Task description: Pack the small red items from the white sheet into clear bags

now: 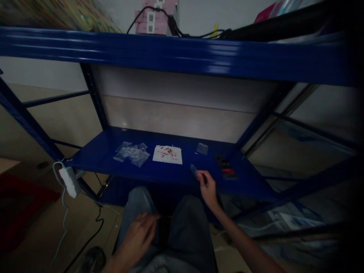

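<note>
My right hand (pixel 207 187) reaches over the front edge of a blue metal shelf board (pixel 176 174), its fingers pinching a small transparent plastic bag (pixel 194 170). My left hand (pixel 139 237) hangs lower, above my grey trousers (pixel 187 231), with its fingers curled and nothing visible in them. On the board lie a heap of small transparent bags (pixel 131 153), a white paper sheet with reddish bits (pixel 167 154), and one single transparent bag (pixel 202 148). A dark flat item with red marks (pixel 226 167) sits to the right, blurred.
A blue steel shelf beam (pixel 170 49) crosses above the board, with pink boxes (pixel 155 17) and black cables (pixel 176 26) behind it. A white power adapter (pixel 69 182) hangs at the left upright. Cables trail across the floor below.
</note>
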The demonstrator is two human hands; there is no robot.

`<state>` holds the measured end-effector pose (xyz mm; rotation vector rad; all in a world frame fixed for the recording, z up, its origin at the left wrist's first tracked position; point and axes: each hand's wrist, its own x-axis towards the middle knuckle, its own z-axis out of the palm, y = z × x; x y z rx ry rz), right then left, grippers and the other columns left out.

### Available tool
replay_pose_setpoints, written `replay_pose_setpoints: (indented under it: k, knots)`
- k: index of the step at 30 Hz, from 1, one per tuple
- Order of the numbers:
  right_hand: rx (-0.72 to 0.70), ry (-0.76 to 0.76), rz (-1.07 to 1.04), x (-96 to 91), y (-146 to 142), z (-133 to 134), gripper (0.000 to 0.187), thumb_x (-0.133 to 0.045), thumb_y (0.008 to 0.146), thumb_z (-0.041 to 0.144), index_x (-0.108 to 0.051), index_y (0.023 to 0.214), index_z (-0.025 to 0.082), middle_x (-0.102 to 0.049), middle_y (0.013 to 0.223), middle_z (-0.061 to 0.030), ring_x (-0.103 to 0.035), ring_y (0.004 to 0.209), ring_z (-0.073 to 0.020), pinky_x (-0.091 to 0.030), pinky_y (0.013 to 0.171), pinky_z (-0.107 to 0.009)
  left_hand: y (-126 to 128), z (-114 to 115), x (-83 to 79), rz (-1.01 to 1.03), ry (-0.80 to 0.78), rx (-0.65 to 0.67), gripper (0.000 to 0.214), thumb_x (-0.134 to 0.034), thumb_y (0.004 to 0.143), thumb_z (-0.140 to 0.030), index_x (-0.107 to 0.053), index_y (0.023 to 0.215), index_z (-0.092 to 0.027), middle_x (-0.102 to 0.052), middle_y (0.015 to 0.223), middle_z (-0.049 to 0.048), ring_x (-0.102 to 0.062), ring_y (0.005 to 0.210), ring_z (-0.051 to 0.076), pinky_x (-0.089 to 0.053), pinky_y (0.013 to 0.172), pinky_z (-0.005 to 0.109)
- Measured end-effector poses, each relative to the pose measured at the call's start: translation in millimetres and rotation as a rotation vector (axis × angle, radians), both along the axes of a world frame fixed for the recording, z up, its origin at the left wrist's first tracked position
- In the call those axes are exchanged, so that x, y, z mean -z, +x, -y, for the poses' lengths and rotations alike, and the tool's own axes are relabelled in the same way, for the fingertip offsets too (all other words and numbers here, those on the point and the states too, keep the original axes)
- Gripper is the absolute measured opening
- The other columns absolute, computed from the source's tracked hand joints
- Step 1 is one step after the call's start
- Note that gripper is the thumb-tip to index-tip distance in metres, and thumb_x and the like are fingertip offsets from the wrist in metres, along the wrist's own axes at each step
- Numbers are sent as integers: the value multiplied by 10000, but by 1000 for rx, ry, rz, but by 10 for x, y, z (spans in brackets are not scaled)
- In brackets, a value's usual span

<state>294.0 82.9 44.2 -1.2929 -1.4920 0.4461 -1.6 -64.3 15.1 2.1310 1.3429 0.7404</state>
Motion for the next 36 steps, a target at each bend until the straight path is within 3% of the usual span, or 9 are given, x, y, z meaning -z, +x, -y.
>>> replay_pose_setpoints:
  k: [4, 9, 14, 19, 22, 25, 27, 30, 36]
  knots:
    - [-286, -233, -277, 162, -729, 697, 288, -475, 894, 503, -634, 896, 263, -539, 653, -4, -506, 582, -181, -404, 553, -294, 57, -195, -179, 378, -174, -86, 312, -333, 977, -407, -581, 1021, -222, -647, 884, 32, -605, 844, 180, -459, 806, 305]
    - [-339, -386, -546, 283, -1071, 1129, 278, -530, 847, 519, -596, 931, 262, -435, 608, 35, -358, 449, -122, -263, 406, -237, 199, -332, -119, 643, -322, 75, 413, -461, 897, -546, -589, 822, -161, -597, 704, 10, -558, 640, 140, -422, 565, 230]
    - [-357, -417, -627, 248, -975, 1199, 290, -563, 825, 513, -540, 976, 267, -414, 627, 55, -345, 451, -101, -236, 379, -204, 243, -248, -48, 700, -372, 125, 391, -573, 840, -527, -611, 810, -138, -616, 682, 21, -565, 599, 128, -413, 543, 224]
    - [-470, -393, -514, 269, -891, 1099, 337, -584, 825, 450, -491, 1092, 269, -497, 648, 52, -478, 513, -133, -402, 471, -248, 232, -398, -32, 782, -441, 68, 383, -653, 780, -508, -621, 808, -127, -630, 678, 32, -578, 596, 133, -421, 537, 225]
    - [-309, -276, -335, 280, -852, 1055, 335, -638, 775, 367, -529, 1075, 265, -592, 842, -15, -589, 784, -203, -485, 665, -331, 264, -496, -50, 812, -452, 66, 368, -654, 782, -492, -623, 766, -126, -634, 674, 36, -583, 608, 134, -423, 551, 228]
    - [-148, -111, -160, 243, -849, 1116, 232, -642, 778, 303, -588, 1000, 263, -604, 1003, -49, -570, 967, -230, -457, 826, -373, 330, -503, -54, 812, -462, 52, 352, -666, 777, -479, -627, 766, -129, -636, 660, 29, -576, 593, 125, -410, 551, 223]
    - [-230, -122, -135, 222, -870, 1197, 91, -599, 830, 308, -608, 905, 257, -627, 920, -35, -595, 882, -212, -457, 802, -357, 374, -461, -38, 810, -477, 66, 349, -676, 773, -474, -629, 781, -129, -637, 658, 26, -573, 591, 122, -406, 556, 222]
    - [-386, -236, -205, 242, -902, 1296, 134, -585, 858, 360, -600, 782, 249, -628, 729, -6, -599, 685, -185, -464, 676, -323, 410, -376, -5, 803, -496, 107, 351, -675, 778, -474, -631, 804, -127, -637, 649, 23, -579, 596, 126, -402, 563, 226]
    - [-508, -315, -273, 287, -864, 1248, 172, -640, 829, 403, -627, 800, 234, -656, 738, -15, -620, 694, -189, -479, 678, -329, 371, -358, 4, 772, -510, 169, 341, -621, 836, -464, -617, 807, -125, -632, 649, 27, -579, 589, 125, -404, 562, 231]
